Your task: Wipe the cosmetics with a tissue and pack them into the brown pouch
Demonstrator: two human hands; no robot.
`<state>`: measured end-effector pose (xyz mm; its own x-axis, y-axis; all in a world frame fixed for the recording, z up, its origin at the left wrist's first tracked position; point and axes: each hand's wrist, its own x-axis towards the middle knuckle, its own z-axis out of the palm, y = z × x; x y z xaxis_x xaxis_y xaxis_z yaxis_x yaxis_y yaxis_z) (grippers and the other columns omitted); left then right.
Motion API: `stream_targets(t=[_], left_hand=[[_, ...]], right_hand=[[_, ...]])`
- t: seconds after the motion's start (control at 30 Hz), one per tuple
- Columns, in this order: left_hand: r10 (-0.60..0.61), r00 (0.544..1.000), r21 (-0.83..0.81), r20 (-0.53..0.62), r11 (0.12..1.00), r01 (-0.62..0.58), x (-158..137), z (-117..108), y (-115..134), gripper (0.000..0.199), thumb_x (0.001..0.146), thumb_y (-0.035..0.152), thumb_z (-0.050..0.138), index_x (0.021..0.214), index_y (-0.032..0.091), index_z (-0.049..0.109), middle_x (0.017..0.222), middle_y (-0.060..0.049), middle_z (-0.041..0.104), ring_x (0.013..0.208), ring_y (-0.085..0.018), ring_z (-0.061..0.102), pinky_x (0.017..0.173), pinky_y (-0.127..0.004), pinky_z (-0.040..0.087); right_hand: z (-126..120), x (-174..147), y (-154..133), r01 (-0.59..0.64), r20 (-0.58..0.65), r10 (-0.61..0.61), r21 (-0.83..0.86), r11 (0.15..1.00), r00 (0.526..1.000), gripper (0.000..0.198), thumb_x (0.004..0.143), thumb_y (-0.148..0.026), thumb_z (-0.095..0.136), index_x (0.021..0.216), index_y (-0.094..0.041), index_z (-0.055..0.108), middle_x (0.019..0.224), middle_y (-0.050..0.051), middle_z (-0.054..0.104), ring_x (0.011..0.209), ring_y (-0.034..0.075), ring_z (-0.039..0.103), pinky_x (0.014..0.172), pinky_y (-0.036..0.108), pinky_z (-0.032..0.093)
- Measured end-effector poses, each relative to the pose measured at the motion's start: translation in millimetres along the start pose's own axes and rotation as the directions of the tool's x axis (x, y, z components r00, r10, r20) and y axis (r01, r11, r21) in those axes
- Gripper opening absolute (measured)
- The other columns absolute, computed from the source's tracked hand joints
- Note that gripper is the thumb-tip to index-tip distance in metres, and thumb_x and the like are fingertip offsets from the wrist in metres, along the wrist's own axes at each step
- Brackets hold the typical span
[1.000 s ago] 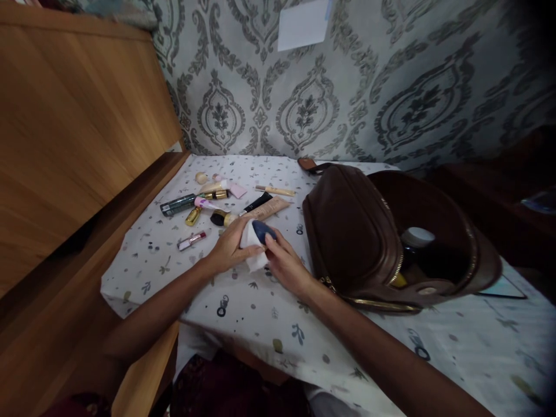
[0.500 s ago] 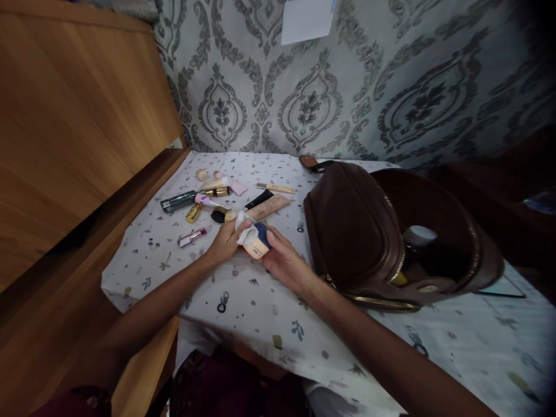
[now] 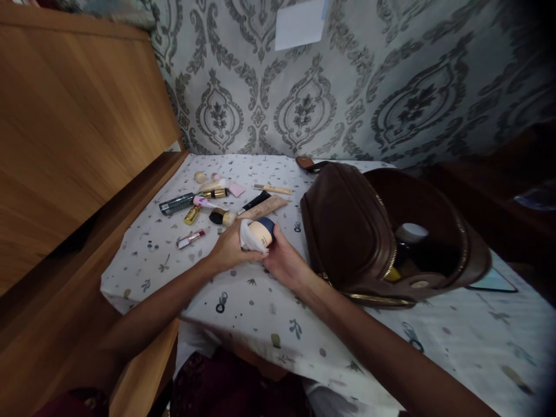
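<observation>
Over the table, my right hand [image 3: 284, 259] grips a small peach container [image 3: 259, 234] by its dark blue cap end. A white cloth or wipe [image 3: 248, 238] is bunched in my left hand [image 3: 228, 248] and wraps the container's other end. The fingers of both hands are closed and meet near the container's lower side. Just behind them lie a brush [image 3: 229, 218] with a black part, a beige tube [image 3: 266, 206] and a black tube [image 3: 254, 201]. A lipstick-like tube [image 3: 190, 239] rests left of my left hand.
A brown leather bag [image 3: 343, 214] stands unzipped at the right, with a white-capped item [image 3: 412, 233] inside. Several cosmetics, including a dark green tube [image 3: 176, 204] and a pink tube [image 3: 202, 201], lie at the back left. A wooden cabinet [image 3: 82, 87] borders the left side.
The container has turned in my hands, and its rounded peach side now shows. The cloth has shifted from its top edge down round its left and lower side.
</observation>
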<state>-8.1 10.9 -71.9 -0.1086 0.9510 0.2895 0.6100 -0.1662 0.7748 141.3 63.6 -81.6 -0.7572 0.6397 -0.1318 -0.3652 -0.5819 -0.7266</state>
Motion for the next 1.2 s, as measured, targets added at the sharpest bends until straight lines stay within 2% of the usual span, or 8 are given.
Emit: stream_targets(t=[0.3, 0.43, 0.57, 0.67, 0.77, 0.9, 1.03, 1.2], left_hand=[[-0.019, 1.000, -0.137, 0.022, 0.990, 0.022, 0.7, -7.3, 4.5, 0.052, 0.068, 0.041, 0.074, 0.110, 0.014, 0.060, 0.103, -0.009, 0.068, 0.096, -0.026, 0.063, 0.084, -0.035, 0.051], [-0.080, 0.996, -0.277, 0.027, 0.957, 0.085, 1.1, -8.5, 4.9, 0.044, 0.074, 0.045, 0.069, 0.103, 0.012, 0.062, 0.097, -0.008, 0.067, 0.090, -0.022, 0.062, 0.077, -0.029, 0.050], [-0.185, 0.976, -0.401, 0.112, 0.891, 0.215, 3.0, -12.8, 3.6, 0.045, 0.081, 0.056, 0.063, 0.094, 0.013, 0.063, 0.078, -0.003, 0.064, 0.069, -0.015, 0.059, 0.058, -0.022, 0.046], [-0.386, 0.894, -0.458, 0.228, 0.768, 0.448, 5.1, -13.6, 1.1, 0.051, 0.082, 0.064, 0.060, 0.098, 0.015, 0.061, 0.068, -0.001, 0.061, 0.053, -0.012, 0.055, 0.044, -0.020, 0.039], [-0.455, 0.856, -0.527, 0.244, 0.679, 0.512, 6.6, -11.0, 0.8, 0.053, 0.081, 0.065, 0.060, 0.098, 0.015, 0.060, 0.064, 0.000, 0.060, 0.048, -0.012, 0.054, 0.040, -0.019, 0.036], [-0.333, 0.936, -0.486, 0.115, 0.803, 0.345, 4.9, -9.1, 5.7, 0.046, 0.085, 0.058, 0.060, 0.093, 0.013, 0.062, 0.065, -0.001, 0.060, 0.053, -0.012, 0.055, 0.046, -0.019, 0.038], [-0.148, 0.989, -0.381, 0.012, 0.914, 0.141, 2.4, -11.5, 9.7, 0.035, 0.087, 0.047, 0.060, 0.092, 0.012, 0.065, 0.089, -0.005, 0.067, 0.082, -0.016, 0.061, 0.073, -0.023, 0.049], [-0.246, 0.962, -0.348, 0.119, 0.897, 0.273, 3.3, -15.4, 7.4, 0.037, 0.088, 0.050, 0.058, 0.089, 0.014, 0.062, 0.072, -0.001, 0.059, 0.061, -0.011, 0.052, 0.052, -0.019, 0.041]], right_hand=[[2.1, -7.7, -7.1, 0.111, -0.104, -0.119, -0.082, 0.990, 0.987, 0.036, 0.070, -0.051, 0.082, 0.089, -0.022, 0.070, 0.084, -0.001, 0.063, 0.074, 0.012, 0.055, 0.056, 0.019, 0.044], [0.7, -8.6, -7.5, 0.188, -0.082, -0.206, -0.187, 0.964, 0.975, 0.041, 0.066, -0.041, 0.086, 0.098, -0.024, 0.067, 0.100, 0.000, 0.061, 0.082, 0.012, 0.056, 0.062, 0.020, 0.047], [-3.4, -8.0, -3.4, 0.277, -0.022, -0.317, -0.434, 0.857, 0.948, 0.054, 0.062, -0.035, 0.087, 0.108, -0.027, 0.060, 0.111, 0.002, 0.061, 0.093, 0.017, 0.060, 0.080, 0.030, 0.053], [-5.4, -7.9, 0.0, 0.362, 0.069, -0.397, -0.576, 0.733, 0.915, 0.059, 0.063, -0.034, 0.087, 0.113, -0.027, 0.057, 0.118, 0.004, 0.060, 0.104, 0.021, 0.059, 0.091, 0.036, 0.052], [-4.7, -9.3, 1.6, 0.407, 0.125, -0.437, -0.648, 0.644, 0.891, 0.060, 0.068, -0.037, 0.084, 0.119, -0.027, 0.054, 0.124, 0.007, 0.058, 0.112, 0.023, 0.057, 0.091, 0.038, 0.053], [-3.1, -12.0, 0.6, 0.347, 0.088, -0.408, -0.702, 0.622, 0.909, 0.062, 0.076, -0.046, 0.076, 0.127, -0.025, 0.048, 0.122, 0.010, 0.056, 0.105, 0.023, 0.060, 0.080, 0.035, 0.056], [-4.1, -12.0, -1.9, 0.223, 0.024, -0.301, -0.730, 0.646, 0.953, 0.052, 0.084, -0.056, 0.063, 0.122, -0.022, 0.050, 0.102, 0.006, 0.059, 0.075, 0.017, 0.063, 0.054, 0.027, 0.050], [-7.0, -8.8, -0.5, 0.254, 0.051, -0.316, -0.719, 0.647, 0.947, 0.053, 0.076, -0.048, 0.074, 0.118, -0.023, 0.053, 0.109, 0.005, 0.060, 0.082, 0.017, 0.064, 0.069, 0.031, 0.055]])
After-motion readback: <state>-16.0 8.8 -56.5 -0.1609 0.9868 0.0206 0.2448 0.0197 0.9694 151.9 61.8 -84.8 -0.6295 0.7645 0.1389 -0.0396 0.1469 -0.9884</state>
